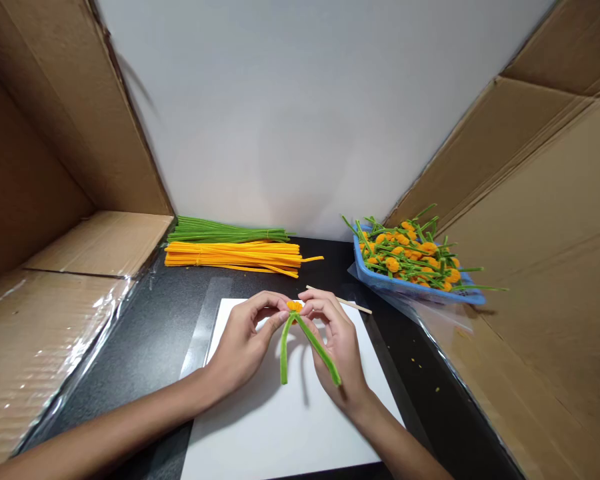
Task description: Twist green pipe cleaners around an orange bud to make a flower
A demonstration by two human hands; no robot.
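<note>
Black tabletop (180, 313), cardboard panels (545, 167) both sides, pale wall (300, 120) behind. White sheet (290, 427) on the tabletop. Orange flower (295, 307) with two green stems (284, 353) hanging off it, held above the sheet's far part. Left hand (247, 340): thumb and fingers closed on the flower's left edge. Right hand (336, 340): fingertips curled in at its right edge, exact contact unclear. Green strips (225, 231) and orange strips (233, 256) bundled back left. Blue basket (405, 285) of similar flowers back right. Thin wooden stick (355, 306) just beside right hand.
</note>
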